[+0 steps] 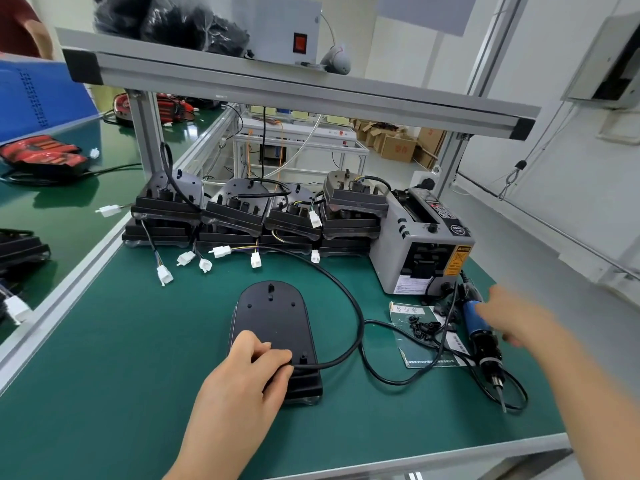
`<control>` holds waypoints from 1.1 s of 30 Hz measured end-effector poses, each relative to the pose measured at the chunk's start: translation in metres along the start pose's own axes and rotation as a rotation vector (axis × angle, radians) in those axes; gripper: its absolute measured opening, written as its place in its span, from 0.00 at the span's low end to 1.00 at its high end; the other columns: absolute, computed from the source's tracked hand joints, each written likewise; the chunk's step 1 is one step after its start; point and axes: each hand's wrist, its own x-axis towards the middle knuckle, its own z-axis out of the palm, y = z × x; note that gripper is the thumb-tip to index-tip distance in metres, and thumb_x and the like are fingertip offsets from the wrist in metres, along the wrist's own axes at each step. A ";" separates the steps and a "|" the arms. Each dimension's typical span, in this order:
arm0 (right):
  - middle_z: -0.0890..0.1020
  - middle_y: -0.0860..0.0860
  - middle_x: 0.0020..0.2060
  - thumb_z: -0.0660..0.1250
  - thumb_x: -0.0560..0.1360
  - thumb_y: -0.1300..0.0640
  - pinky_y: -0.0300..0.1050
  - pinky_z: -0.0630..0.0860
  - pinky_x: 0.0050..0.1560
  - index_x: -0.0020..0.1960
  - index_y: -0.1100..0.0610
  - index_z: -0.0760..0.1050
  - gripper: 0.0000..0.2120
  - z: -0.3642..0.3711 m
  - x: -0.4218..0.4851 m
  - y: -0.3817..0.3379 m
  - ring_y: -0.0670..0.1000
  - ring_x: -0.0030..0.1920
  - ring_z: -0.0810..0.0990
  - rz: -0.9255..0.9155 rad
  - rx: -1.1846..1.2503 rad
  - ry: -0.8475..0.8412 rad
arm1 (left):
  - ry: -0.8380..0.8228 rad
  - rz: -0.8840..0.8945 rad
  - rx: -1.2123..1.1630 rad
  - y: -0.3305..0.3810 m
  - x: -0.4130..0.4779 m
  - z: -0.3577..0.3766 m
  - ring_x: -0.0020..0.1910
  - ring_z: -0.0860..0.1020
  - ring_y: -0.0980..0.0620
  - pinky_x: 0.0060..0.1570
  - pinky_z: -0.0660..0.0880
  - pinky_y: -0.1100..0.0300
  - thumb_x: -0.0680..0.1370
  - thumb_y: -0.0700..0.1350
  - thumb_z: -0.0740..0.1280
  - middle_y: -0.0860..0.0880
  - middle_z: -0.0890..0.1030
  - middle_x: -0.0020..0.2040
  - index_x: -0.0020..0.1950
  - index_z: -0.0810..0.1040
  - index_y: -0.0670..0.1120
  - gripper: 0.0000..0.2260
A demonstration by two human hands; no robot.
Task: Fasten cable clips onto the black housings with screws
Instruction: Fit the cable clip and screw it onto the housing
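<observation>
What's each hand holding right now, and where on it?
Left hand pinches the black cable where it leaves the near end of the housing. Right hand, blurred over the screwdriver: grip cannot be told.

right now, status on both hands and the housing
Left hand holds black round cable on flat black plastic housing. Right hand, blurred, open by blue-handled electric screwdriver. Cable loop lies between.
</observation>
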 end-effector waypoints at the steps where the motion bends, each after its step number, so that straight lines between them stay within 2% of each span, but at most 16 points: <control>1: 0.77 0.56 0.46 0.56 0.79 0.53 0.47 0.74 0.45 0.61 0.60 0.68 0.15 -0.001 0.000 -0.001 0.58 0.46 0.77 -0.026 -0.038 0.090 | 0.003 0.001 0.001 0.000 0.000 0.000 0.45 0.82 0.58 0.30 0.78 0.60 0.66 0.39 0.77 0.51 0.73 0.40 0.43 0.84 0.48 0.09; 2: 0.79 0.57 0.49 0.57 0.78 0.54 0.47 0.73 0.45 0.60 0.59 0.71 0.14 -0.002 -0.001 -0.005 0.58 0.48 0.78 -0.066 -0.022 0.185 | 0.004 0.000 0.000 0.000 0.000 0.000 0.45 0.82 0.57 0.30 0.78 0.59 0.66 0.38 0.77 0.51 0.73 0.40 0.43 0.84 0.48 0.09; 4: 0.81 0.57 0.44 0.59 0.76 0.57 0.44 0.70 0.38 0.53 0.62 0.76 0.12 -0.002 -0.005 -0.017 0.57 0.41 0.78 -0.174 0.168 0.280 | 0.001 -0.002 -0.001 0.000 0.000 0.000 0.45 0.82 0.57 0.30 0.78 0.59 0.66 0.39 0.77 0.51 0.73 0.40 0.44 0.84 0.48 0.09; 6: 0.77 0.55 0.33 0.62 0.76 0.59 0.42 0.69 0.32 0.50 0.65 0.78 0.11 0.001 -0.006 -0.032 0.55 0.31 0.73 -0.215 0.540 0.177 | -0.002 -0.005 0.000 0.001 0.000 -0.001 0.46 0.82 0.57 0.30 0.78 0.59 0.66 0.39 0.77 0.51 0.73 0.40 0.44 0.84 0.48 0.09; 8: 0.69 0.52 0.30 0.65 0.76 0.60 0.37 0.61 0.20 0.49 0.64 0.77 0.07 0.005 -0.008 -0.043 0.49 0.26 0.64 -0.120 0.955 -0.010 | -0.002 -0.011 0.000 0.001 0.000 -0.001 0.46 0.82 0.57 0.30 0.78 0.58 0.66 0.39 0.77 0.51 0.74 0.40 0.44 0.84 0.48 0.09; 9: 0.68 0.52 0.30 0.65 0.76 0.62 0.35 0.57 0.17 0.49 0.63 0.76 0.05 0.007 -0.009 -0.046 0.47 0.26 0.61 -0.061 1.098 -0.072 | -0.002 -0.014 0.000 0.001 0.000 -0.001 0.46 0.82 0.57 0.30 0.78 0.58 0.66 0.39 0.77 0.51 0.74 0.40 0.44 0.84 0.48 0.09; 11: 0.67 0.51 0.30 0.66 0.76 0.64 0.33 0.54 0.16 0.45 0.60 0.72 0.03 0.009 -0.008 -0.050 0.44 0.23 0.61 0.024 1.315 -0.154 | 0.000 -0.015 0.002 0.001 -0.001 -0.001 0.46 0.82 0.57 0.30 0.78 0.58 0.66 0.39 0.77 0.51 0.74 0.40 0.44 0.84 0.48 0.09; 14: 0.65 0.49 0.29 0.64 0.76 0.66 0.32 0.52 0.15 0.41 0.57 0.68 0.08 0.010 -0.003 -0.054 0.41 0.18 0.60 0.094 1.546 -0.212 | 0.001 -0.006 0.004 0.001 0.000 -0.001 0.46 0.82 0.57 0.30 0.78 0.58 0.66 0.39 0.77 0.51 0.74 0.40 0.44 0.84 0.48 0.09; 20: 0.65 0.49 0.30 0.64 0.75 0.66 0.31 0.53 0.15 0.40 0.57 0.67 0.09 0.008 0.003 -0.062 0.41 0.17 0.61 0.129 1.678 -0.253 | -0.001 0.000 0.002 0.000 -0.001 0.000 0.46 0.82 0.58 0.29 0.78 0.59 0.66 0.39 0.77 0.52 0.73 0.40 0.44 0.84 0.48 0.09; 22: 0.66 0.48 0.30 0.64 0.76 0.64 0.31 0.54 0.15 0.47 0.59 0.71 0.02 0.008 0.003 -0.065 0.41 0.18 0.62 0.123 1.683 -0.265 | -0.002 -0.001 0.002 0.000 -0.001 0.000 0.46 0.82 0.58 0.29 0.77 0.59 0.66 0.39 0.77 0.52 0.73 0.40 0.44 0.84 0.48 0.09; 24: 0.66 0.48 0.31 0.63 0.78 0.60 0.30 0.55 0.15 0.51 0.62 0.73 0.05 0.008 0.005 -0.066 0.41 0.19 0.62 0.125 1.680 -0.277 | -0.003 -0.001 0.000 -0.001 -0.001 0.000 0.46 0.82 0.58 0.29 0.77 0.59 0.66 0.39 0.77 0.52 0.73 0.40 0.44 0.84 0.48 0.09; 29: 0.67 0.48 0.30 0.65 0.77 0.59 0.30 0.56 0.16 0.49 0.63 0.74 0.06 0.004 0.006 -0.074 0.41 0.21 0.64 0.126 1.647 -0.224 | -0.001 0.004 0.003 -0.002 -0.001 0.001 0.46 0.82 0.59 0.29 0.77 0.60 0.66 0.39 0.77 0.52 0.73 0.40 0.44 0.84 0.49 0.09; 33: 0.73 0.51 0.33 0.66 0.76 0.62 0.31 0.57 0.17 0.48 0.63 0.76 0.04 0.008 0.006 -0.077 0.42 0.24 0.66 0.131 1.601 -0.147 | -0.003 0.004 0.006 -0.004 -0.001 0.002 0.45 0.82 0.59 0.30 0.77 0.60 0.66 0.40 0.77 0.52 0.73 0.41 0.44 0.84 0.49 0.09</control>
